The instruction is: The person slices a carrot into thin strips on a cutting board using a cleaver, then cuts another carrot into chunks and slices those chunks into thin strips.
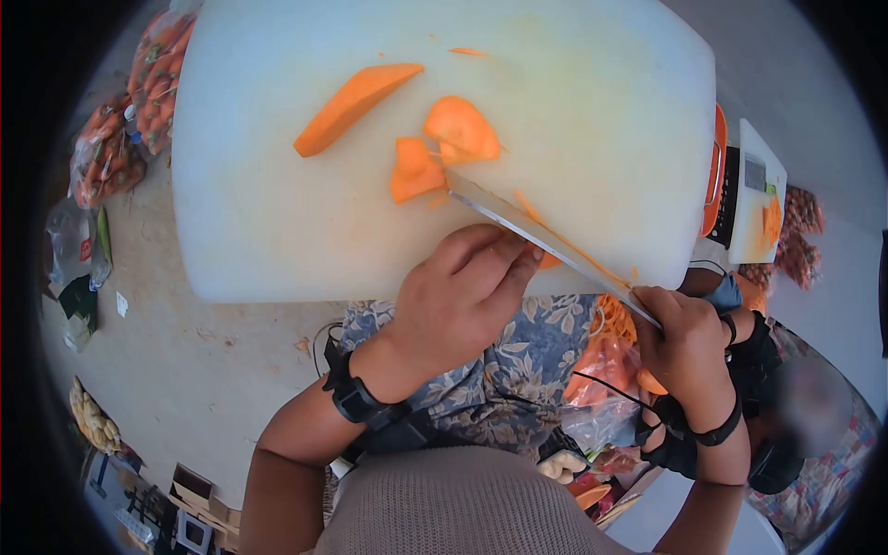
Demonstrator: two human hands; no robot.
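Note:
My right hand [683, 335] is closed around the handle end of a knife [541, 239], whose blade slants up and left over a white cutting board [277, 250]. The fingers of my left hand [467, 282] are bent and pressed together beside the blade, on a carrot piece [550, 262] that they mostly hide. Thin orange strips lie along the blade's far side. Near the knife tip are a blocky carrot chunk [413, 171] and a rounded carrot slice [461, 128]. Farther left lies a long carrot wedge [356, 106].
Bags of carrots [159, 79] stand on the floor at the left. Below the board's right part, a plastic bag [601, 365] holds orange shreds. At the right are an orange container [716, 171], another cutting board [760, 199] and another person [772, 407] close to my right arm.

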